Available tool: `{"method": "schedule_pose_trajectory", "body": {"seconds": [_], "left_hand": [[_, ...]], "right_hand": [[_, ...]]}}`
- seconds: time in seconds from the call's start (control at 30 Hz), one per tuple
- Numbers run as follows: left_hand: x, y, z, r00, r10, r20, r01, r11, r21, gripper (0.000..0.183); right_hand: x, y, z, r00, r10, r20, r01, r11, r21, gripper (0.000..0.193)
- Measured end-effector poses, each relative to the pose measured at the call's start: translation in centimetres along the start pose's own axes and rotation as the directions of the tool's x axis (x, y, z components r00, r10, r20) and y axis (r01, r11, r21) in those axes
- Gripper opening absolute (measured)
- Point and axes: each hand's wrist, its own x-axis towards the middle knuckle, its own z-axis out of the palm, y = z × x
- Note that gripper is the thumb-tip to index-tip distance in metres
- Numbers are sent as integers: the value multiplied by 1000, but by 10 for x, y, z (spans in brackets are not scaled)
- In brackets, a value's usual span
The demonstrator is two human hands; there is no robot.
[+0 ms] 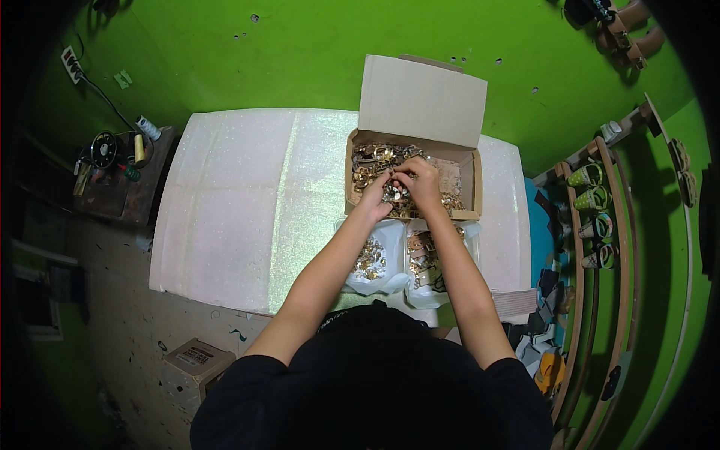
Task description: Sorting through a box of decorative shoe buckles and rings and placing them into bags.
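Note:
An open cardboard box (477, 184) on the table holds a heap of small gold and silver metal pieces (382, 154), buckle-like fittings by their look. Over the heap, my left hand (375, 198) is closed at the fingertips, close against my right hand (421, 184), whose thumb and fingers pinch together. Whatever lies between the fingers is too small to make out. Nearer to me stand two containers lined with white plastic: the left bag (381, 286) holds gold and silver pieces, and the right bag (426, 301) holds darker and copper-coloured ones, partly hidden by my right forearm.
The box's lid (421, 97) stands raised against the green wall. A shimmering white sheet (225, 195) covers the table. On the right are a wooden rack (577, 300) with sandals and scraps of material; at far left is a sewing machine table (124, 191). A carton (196, 358) sits on the floor.

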Motion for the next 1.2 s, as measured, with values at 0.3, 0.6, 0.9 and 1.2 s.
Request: {"method": "schedule_pose_trajectory", "body": {"seconds": [0.3,0.6,0.9,1.2], "left_hand": [[1,0,-1,999,27,17,-27,1000,10,15],[3,-2,-2,999,39,5,-40,999,21,16],[-4,1,3,999,-14,52,11,999,51,18],[-5,1,3,999,-19,41,16,997,74,18]], "right_hand": [[-2,11,-4,884,435,169,-445,676,587,15],[-8,24,-2,883,443,154,-434,649,625,12],[-12,22,-4,907,385,171,-420,806,417,15],[-11,12,-5,995,95,-31,-95,995,-2,16]]}}
